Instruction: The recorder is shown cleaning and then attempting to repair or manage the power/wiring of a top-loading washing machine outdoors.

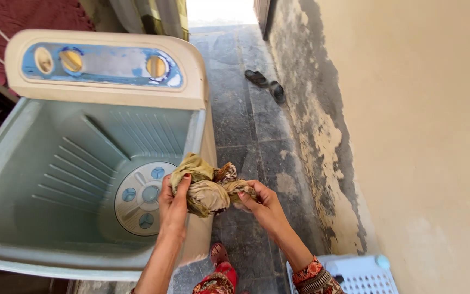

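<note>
Here, a person is looking down at their own two hands, which are gripping a twisted, wadded cloth point(209, 189) in olive and tan with a patterned patch. The left hand point(173, 202) is closing around the cloth's thicker left end, fingers curling over the top. The right hand point(263, 204) is pinching the narrower right end, with its fingers wrapping the fabric. The cloth is being held in the air, over the right rim of an open washing machine tub point(39, 163) and just above the machine's side wall.

The tub is lying pale green and ribbed inside, with a round agitator plate point(140, 198) showing at its bottom. A cream control panel point(101, 65) with a blue strip and round dials is sitting at the far end of the machine.

To the right, a dark stone floor point(246, 125) is running away toward bright daylight, and a pair of dark sandals point(266, 84) is lying beside a peeling wall point(409, 136). A white slotted laundry basket point(363, 275) is showing at the lower right corner, near the person's patterned sleeve cuff point(311, 272). A foot in a red sandal point(220, 255) is standing on the floor below the hands.
</note>
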